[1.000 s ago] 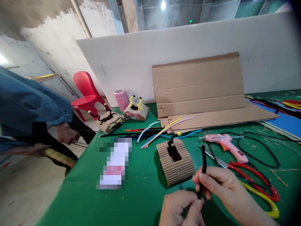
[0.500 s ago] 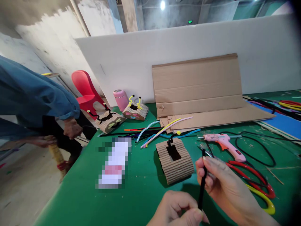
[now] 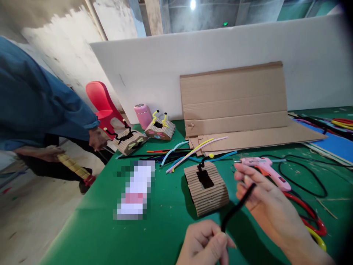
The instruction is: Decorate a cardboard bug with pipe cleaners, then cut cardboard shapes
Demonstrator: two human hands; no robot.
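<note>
A green counter [image 3: 91, 235] carries everything, with a folded cardboard sheet [image 3: 234, 95] standing towards its back. The pink glue gun [image 3: 276, 176] lies just beyond the right hand [image 3: 271, 209]; if its nozzle is hot (the picture doesn't show whether it is), a careless reach could burn the fingers. The corrugated body [image 3: 212, 200] sits on the counter, near both hands, and being light it could be knocked by a stray knuckle. The right hand has its fingers loosely curled, partly spread; whether it grips anything, I can't tell. The left hand [image 3: 206, 243] pinches the lower end of the black fuzzy strip [image 3: 237, 209], which bends up across the right hand, so bending too sharply might kink it, and a slack pinch might drop it.
</note>
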